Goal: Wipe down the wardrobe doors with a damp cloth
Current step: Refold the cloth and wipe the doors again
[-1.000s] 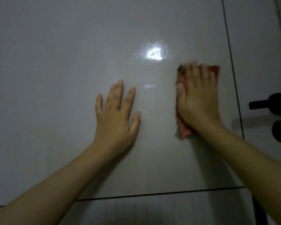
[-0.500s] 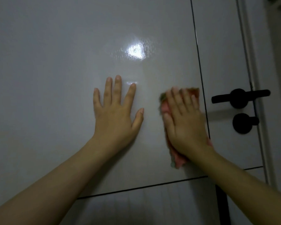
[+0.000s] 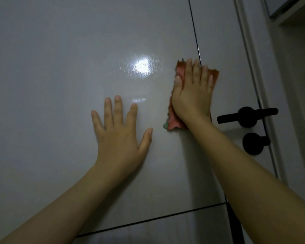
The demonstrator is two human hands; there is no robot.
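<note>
Against the glossy wardrobe door [image 3: 60, 85], the right hand [image 3: 192, 95] presses a pink cloth [image 3: 174, 123] flat with straight fingers beside the vertical seam; the left hand [image 3: 120, 134] rests open-palmed, fingers spread, holding nothing.

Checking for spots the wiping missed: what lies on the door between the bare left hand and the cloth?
In the head view, only bare glossy door panel separates the left hand from the cloth, with a small glare streak above that stretch.
</note>
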